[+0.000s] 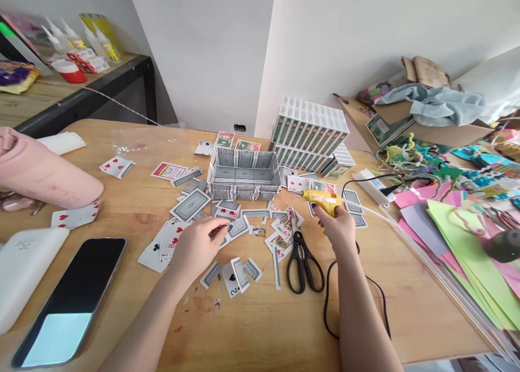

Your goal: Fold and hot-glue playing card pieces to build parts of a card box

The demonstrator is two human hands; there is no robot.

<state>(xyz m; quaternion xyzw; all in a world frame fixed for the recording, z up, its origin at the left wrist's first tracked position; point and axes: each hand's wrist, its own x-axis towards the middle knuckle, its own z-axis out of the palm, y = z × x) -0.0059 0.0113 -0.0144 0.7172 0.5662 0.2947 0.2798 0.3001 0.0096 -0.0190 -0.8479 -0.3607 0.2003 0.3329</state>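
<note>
My right hand point(339, 230) is wrapped round the handle of a yellow glue gun point(325, 198), its nozzle pointing left. A clear glue stick and a black cord run from the gun. My left hand point(203, 242) has its fingertips pinched together just above scattered cards; what they hold, if anything, is too small to make out. Beyond the hands stands an open rectangular box point(246, 175) made of grey-patterned playing cards. Black-handled scissors point(300, 263) lie between my forearms, blades pointing away. Cut card pieces point(240, 274) lie in front of my left hand.
Stacked card decks point(311, 128) stand behind the box. A phone point(73, 301), a white case point(28, 269) and a pink roll point(44, 169) lie at left. At right are a power strip point(371, 187), coloured paper point(459, 253) and a cardboard box point(434, 125) with cloth.
</note>
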